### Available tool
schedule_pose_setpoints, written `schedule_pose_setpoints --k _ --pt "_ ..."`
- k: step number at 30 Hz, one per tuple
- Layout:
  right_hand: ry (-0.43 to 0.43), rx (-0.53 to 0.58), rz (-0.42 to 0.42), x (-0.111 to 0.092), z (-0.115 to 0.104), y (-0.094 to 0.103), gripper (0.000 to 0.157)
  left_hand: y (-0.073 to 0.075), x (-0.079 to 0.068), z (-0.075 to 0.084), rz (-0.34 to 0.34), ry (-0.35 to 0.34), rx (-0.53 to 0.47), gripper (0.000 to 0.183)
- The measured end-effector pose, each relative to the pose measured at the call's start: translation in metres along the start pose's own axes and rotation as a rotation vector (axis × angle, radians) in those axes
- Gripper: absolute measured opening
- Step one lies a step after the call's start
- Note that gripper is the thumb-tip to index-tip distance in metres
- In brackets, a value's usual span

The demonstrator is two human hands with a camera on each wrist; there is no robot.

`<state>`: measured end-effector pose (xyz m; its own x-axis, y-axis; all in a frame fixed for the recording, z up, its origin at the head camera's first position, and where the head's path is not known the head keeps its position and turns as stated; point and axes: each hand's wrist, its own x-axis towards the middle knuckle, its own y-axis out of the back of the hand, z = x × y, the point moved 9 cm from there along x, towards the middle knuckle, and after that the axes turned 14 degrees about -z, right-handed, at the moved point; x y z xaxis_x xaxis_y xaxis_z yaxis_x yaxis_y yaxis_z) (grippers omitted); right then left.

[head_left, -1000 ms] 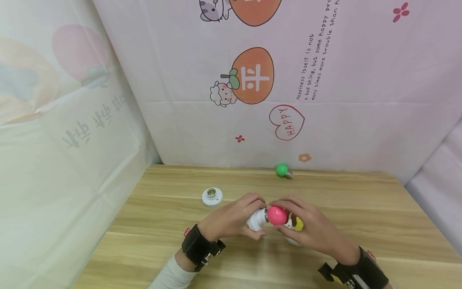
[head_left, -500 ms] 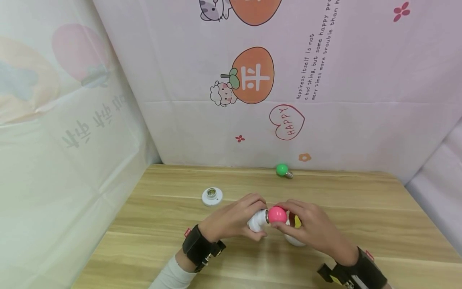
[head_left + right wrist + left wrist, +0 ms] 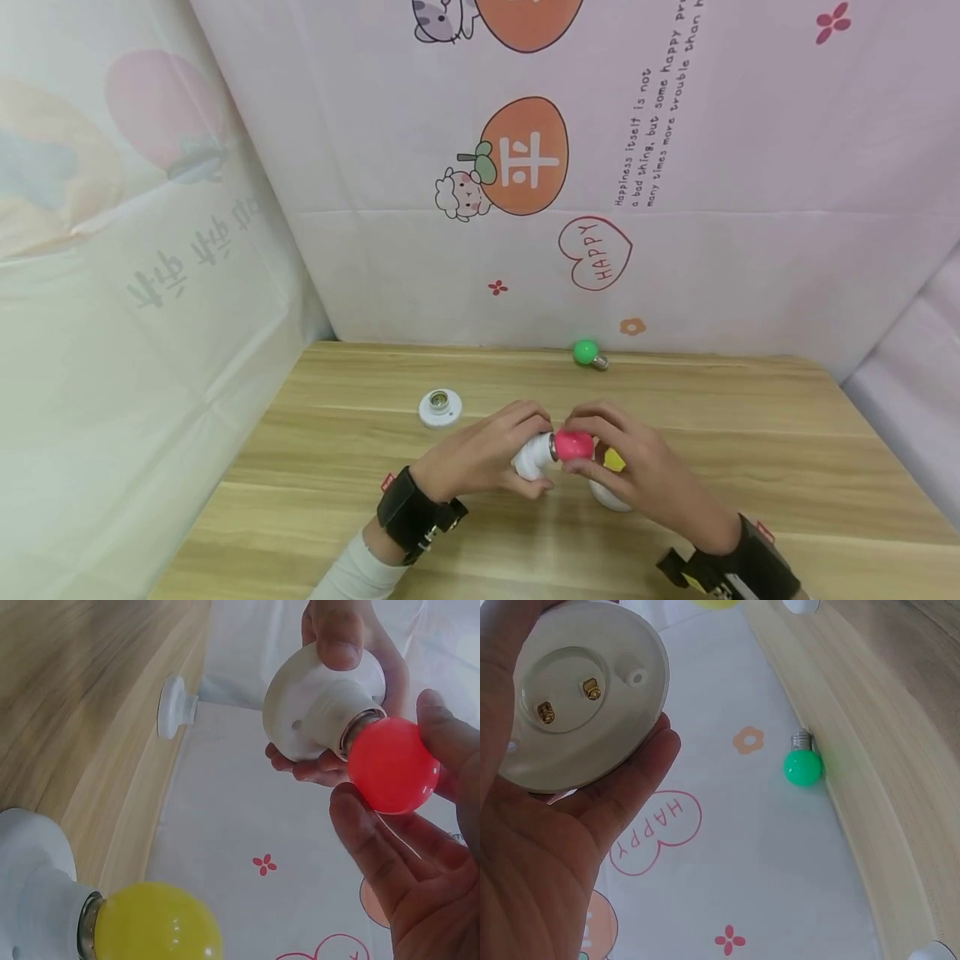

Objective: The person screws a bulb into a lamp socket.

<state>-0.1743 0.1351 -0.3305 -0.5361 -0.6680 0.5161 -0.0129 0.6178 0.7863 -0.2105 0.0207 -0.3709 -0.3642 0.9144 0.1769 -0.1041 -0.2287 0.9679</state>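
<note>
My left hand (image 3: pixel 480 454) grips a white lamp holder (image 3: pixel 531 458) by its round base, raised above the table. Two brass screws show on the holder's underside (image 3: pixel 619 735) in the left wrist view. A red light bulb (image 3: pixel 394 769) has its metal screw base in the holder's mouth, with a strip of metal still visible at the rim. My right hand (image 3: pixel 637 467) pinches this bulb between thumb and fingers. Just behind the right hand stands a second white holder (image 3: pixel 45 900) carrying a yellow bulb (image 3: pixel 157 922), partly hidden in the head view.
On the wooden table (image 3: pixel 337 500), a third white holder (image 3: pixel 440 408) sits bare, socket upward, to the left. A green bulb (image 3: pixel 586 352) lies at the back edge against the printed cloth (image 3: pixel 405 275).
My right fingers have shifted around the red bulb, and the upper ones now cover more of its top. The left hand and its lamp holder stay almost still.
</note>
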Motion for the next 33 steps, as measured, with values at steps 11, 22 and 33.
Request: schedule_pose_setpoints --k 11,22,33 --pt "0.042 0.034 0.002 0.007 -0.017 0.010 0.058 0.002 0.000 0.000 0.013 -0.006 0.012 0.051" --pt "-0.008 0.000 -0.015 -0.006 0.011 -0.004 0.055 0.001 0.000 0.001 0.009 -0.006 0.026 0.051" --pt "-0.020 -0.010 -0.022 -0.005 0.011 -0.006 0.048 0.000 0.000 0.001 0.004 -0.005 -0.001 0.049"
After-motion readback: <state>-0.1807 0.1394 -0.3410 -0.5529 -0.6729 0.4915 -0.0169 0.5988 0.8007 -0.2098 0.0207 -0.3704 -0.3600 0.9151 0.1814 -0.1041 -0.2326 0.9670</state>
